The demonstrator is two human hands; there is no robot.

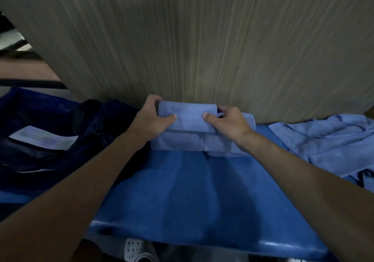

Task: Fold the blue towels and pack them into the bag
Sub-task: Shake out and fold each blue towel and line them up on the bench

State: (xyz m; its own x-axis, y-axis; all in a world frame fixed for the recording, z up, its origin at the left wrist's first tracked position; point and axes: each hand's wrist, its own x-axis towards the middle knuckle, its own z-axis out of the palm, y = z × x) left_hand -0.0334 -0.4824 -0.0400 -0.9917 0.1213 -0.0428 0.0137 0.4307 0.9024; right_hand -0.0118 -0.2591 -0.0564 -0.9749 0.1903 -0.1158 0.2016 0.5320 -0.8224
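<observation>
A folded blue towel [189, 118] lies on top of the stack of folded towels [182, 142], and both hands grasp it. The left hand [153, 118] grips the towel's left end, thumb pressed on its near face and fingers curled round the far edge. The right hand [230, 123] grips the right end the same way, thumb on the near face, fingers wrapped behind. The stack stands at the far edge of the blue padded desk [192, 197], right against a wood-grain panel [202, 39] that rises behind it. It shows two folded towels side by side in its lower layer. Just left of the stack sits the dark navy bag [50, 116], open, with a white printed sheet [43, 139] lying in it. Well to the right of the stack, a loose heap of unfolded blue towels [332, 138] is spread over the desk. Nearer the camera than the stack, below the desk's front edge, part of a white perforated shoe [135, 249] shows
</observation>
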